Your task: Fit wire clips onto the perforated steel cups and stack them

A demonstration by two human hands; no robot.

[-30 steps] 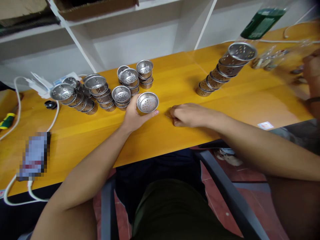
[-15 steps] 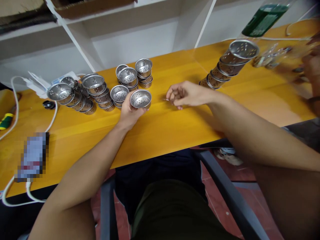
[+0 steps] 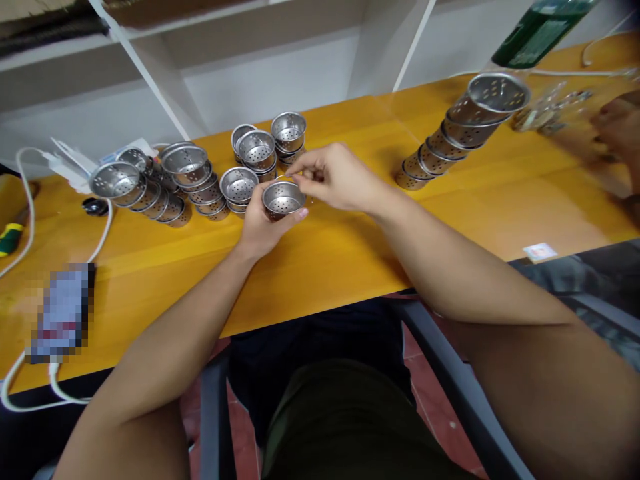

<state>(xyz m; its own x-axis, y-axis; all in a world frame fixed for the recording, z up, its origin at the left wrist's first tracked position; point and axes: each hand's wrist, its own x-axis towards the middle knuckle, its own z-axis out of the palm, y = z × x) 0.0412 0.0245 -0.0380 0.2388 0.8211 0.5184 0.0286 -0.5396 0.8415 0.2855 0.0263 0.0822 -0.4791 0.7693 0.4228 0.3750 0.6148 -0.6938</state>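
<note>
My left hand [image 3: 261, 227] is wrapped round a perforated metal strainer cup [image 3: 283, 199], its open mouth facing up. At the cup's far right rim, my right hand [image 3: 336, 176] pinches a thin, wire-like piece [image 3: 281, 177]; most of it is hidden by the fingers. Just beyond the held cup stand short stacks of similar cups, one [image 3: 239, 185] close to my left fingers and another [image 3: 289, 133] farther back. Taller stacks of cups [image 3: 186, 165] lean on the left.
To the right rises a tall leaning cup stack [image 3: 464, 137], with a green-labelled bottle [image 3: 543, 33] behind it. Another person's hand [image 3: 617, 127] is at the far right near small bagged parts [image 3: 550, 110]. A phone [image 3: 63, 310] and white cables lie left on the wooden table [image 3: 320, 267].
My right hand has moved left, from over the table to the rim of the held cup. My left hand keeps its hold on the cup, almost in place.
</note>
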